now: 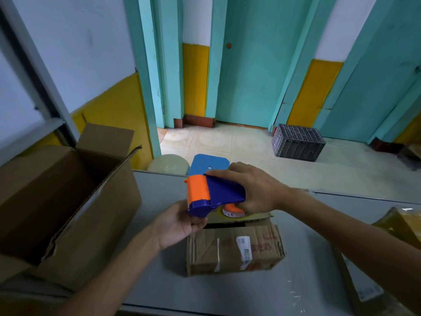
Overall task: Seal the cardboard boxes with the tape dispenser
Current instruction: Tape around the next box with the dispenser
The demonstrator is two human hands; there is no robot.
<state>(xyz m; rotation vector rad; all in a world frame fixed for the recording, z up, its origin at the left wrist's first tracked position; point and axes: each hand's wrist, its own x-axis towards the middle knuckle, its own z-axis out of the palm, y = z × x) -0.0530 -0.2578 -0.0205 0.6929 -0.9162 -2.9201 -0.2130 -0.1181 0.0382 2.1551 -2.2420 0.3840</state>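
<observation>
A blue and orange tape dispenser (211, 195) hangs above the far end of a small cardboard box (232, 249) that lies on the grey table (227, 293). My right hand (255, 190) grips the dispenser's blue body from the right. My left hand (180, 224) cups its lower front corner from below, fingers curled around it. The small box has a white label and old tape on top, with a dark gap between its flaps at the far end. The tape roll is mostly hidden under the dispenser.
A large open cardboard box (63, 201) stands at the left of the table. More cardboard (396, 224) lies at the right edge. Beyond the table are a blue stool (208, 165), a pale round object (168, 165) and a dark plastic crate (296, 142) on the tiled floor.
</observation>
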